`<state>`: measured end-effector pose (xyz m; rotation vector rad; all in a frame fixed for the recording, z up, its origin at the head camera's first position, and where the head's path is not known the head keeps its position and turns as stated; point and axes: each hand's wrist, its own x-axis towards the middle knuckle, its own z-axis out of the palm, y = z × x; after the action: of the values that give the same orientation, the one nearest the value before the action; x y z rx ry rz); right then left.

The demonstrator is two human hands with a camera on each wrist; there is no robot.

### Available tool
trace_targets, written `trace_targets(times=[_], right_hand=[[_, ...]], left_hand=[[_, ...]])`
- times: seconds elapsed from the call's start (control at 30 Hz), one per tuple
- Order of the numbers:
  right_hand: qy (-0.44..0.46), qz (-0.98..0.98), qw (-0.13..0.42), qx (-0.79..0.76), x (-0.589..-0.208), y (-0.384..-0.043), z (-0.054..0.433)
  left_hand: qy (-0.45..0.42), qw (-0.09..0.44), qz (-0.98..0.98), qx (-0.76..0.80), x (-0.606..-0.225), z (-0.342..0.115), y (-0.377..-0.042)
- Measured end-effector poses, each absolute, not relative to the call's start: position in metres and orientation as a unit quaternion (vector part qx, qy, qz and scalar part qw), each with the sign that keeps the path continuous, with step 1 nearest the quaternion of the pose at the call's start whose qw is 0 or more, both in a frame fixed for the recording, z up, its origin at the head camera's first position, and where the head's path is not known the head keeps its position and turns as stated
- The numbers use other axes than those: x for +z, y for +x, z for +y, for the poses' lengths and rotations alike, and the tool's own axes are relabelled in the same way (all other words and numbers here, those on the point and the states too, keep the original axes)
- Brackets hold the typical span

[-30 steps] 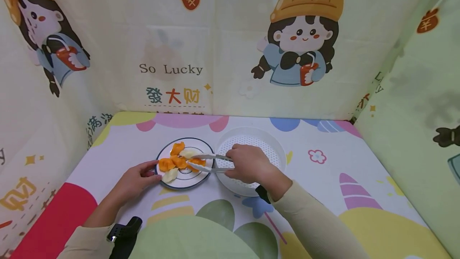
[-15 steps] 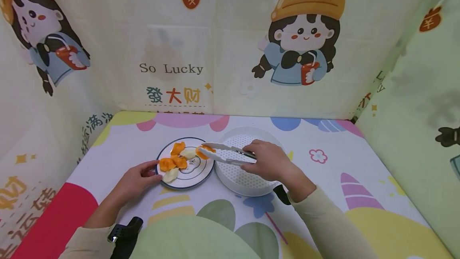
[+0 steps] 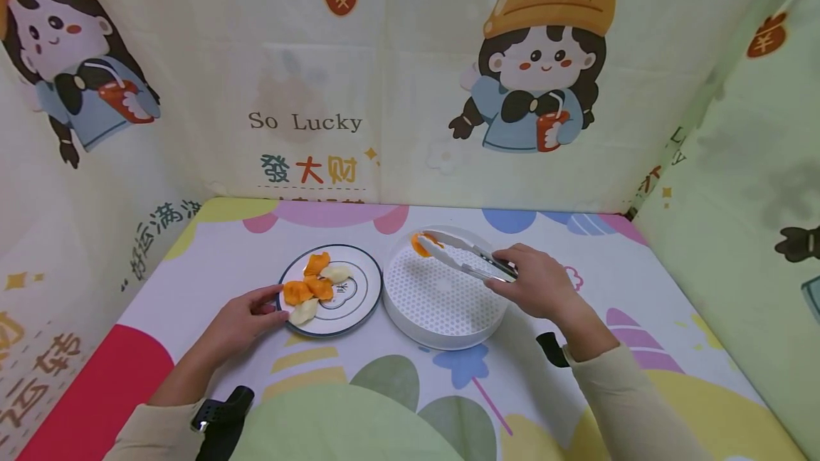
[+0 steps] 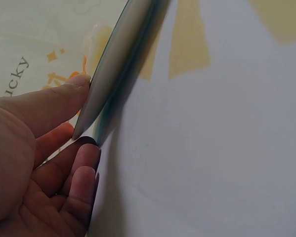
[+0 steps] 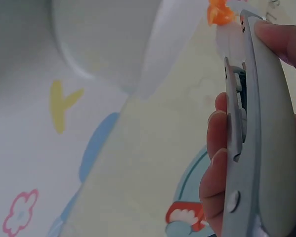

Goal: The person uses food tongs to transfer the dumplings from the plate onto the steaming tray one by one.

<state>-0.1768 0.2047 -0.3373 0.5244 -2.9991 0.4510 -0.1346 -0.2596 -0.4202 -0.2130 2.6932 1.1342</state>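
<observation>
In the head view my left hand (image 3: 238, 327) holds the left rim of a white plate (image 3: 360, 289) with a dark blue edge. The left wrist view shows the thumb against one face of the plate (image 4: 119, 69), with fingers at the other. Several orange pieces (image 3: 297, 293) and two pale pieces (image 3: 304, 312) lie on the plate's left half. My right hand (image 3: 539, 287) grips metal tongs (image 3: 470, 260) with dark handle parts. Between the tongs' tips is one orange piece (image 3: 420, 245), over the far left part of a round white perforated tray (image 3: 442, 304).
The tray stands right of the plate, its rim close to the plate's edge. Both are on a table covered with a colourful printed cloth (image 3: 551, 404). Printed fabric (image 3: 416, 77) hangs behind and at both sides.
My right hand has moved right with the tongs, lifting one orange piece off the plate and carrying it over the tray. The left hand stays at the plate's rim.
</observation>
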Motion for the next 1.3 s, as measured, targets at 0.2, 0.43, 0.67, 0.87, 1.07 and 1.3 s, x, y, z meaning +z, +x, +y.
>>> trace_targets(times=[0.2, 0.43, 0.67, 0.87, 1.07, 1.3], right_hand=[[0.134, -0.982, 0.021, 0.133, -0.349, -0.184, 0.224], [0.125, -0.985, 0.02, 0.12, -0.359, -0.187, 0.234], [0.119, -0.987, 0.02, 0.106, -0.36, -0.189, 0.235], [0.113, -0.988, 0.019, 0.102, -0.36, -0.19, 0.238], [0.109, -0.988, 0.013, 0.108, -0.36, -0.19, 0.239], [0.11, -0.989, 0.01, 0.101, -0.361, -0.189, 0.238]], left_hand=[[-0.072, 0.106, 0.913, 0.387, -0.421, -0.261, -0.134], [-0.073, 0.109, 0.911, 0.392, -0.424, -0.261, -0.134], [-0.071, 0.111, 0.912, 0.388, -0.424, -0.261, -0.135], [-0.07, 0.109, 0.913, 0.388, -0.422, -0.261, -0.136], [-0.069, 0.107, 0.914, 0.386, -0.421, -0.26, -0.136], [-0.069, 0.105, 0.914, 0.385, -0.422, -0.26, -0.135]])
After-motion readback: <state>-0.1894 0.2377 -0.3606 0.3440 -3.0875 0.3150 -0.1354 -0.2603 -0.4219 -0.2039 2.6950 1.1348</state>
